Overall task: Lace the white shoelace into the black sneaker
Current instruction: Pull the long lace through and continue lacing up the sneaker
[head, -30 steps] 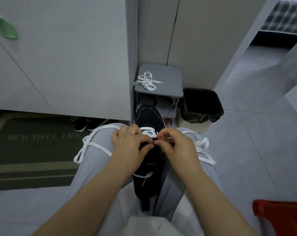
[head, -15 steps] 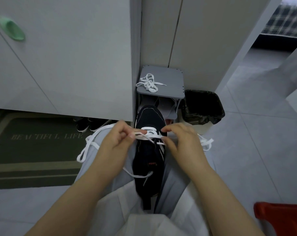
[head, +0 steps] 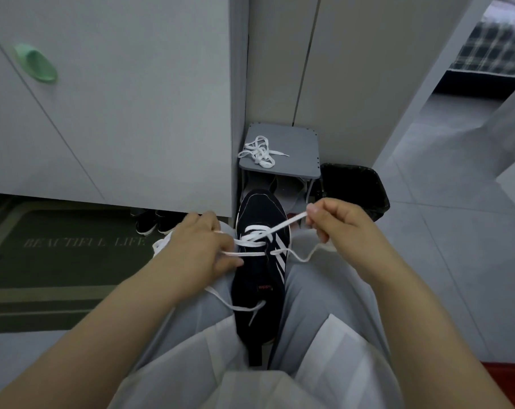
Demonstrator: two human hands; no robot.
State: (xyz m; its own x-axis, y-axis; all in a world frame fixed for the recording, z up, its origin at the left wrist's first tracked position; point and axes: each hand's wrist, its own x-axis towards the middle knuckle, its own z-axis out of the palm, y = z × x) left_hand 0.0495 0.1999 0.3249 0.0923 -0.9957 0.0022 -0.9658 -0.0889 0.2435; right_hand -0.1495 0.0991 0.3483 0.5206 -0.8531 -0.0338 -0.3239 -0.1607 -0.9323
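The black sneaker [head: 260, 278] with white side stripes stands wedged between my knees, toe pointing away. A white shoelace [head: 257, 234] crosses its front eyelets in a few rows. My right hand [head: 343, 224] is to the right of the shoe and pinches one lace strand, pulling it taut up and to the right; slack lace hangs below that hand. My left hand [head: 204, 246] sits against the shoe's left side, fingers curled around the other lace strand. A loose lace end lies across the tongue near the heel.
A second white lace [head: 259, 152] lies bunched on a small grey stool [head: 297, 166] ahead. A black waste bin [head: 358, 190] stands right of it. White cabinet doors rise at left, over a dark green mat [head: 58, 252]. Dark shoes [head: 150, 222] sit under the cabinet.
My right hand has moved out to the right and up, drawing a lace strand taut through the eyelets. My left hand stays at the shoe's left side holding its strand.
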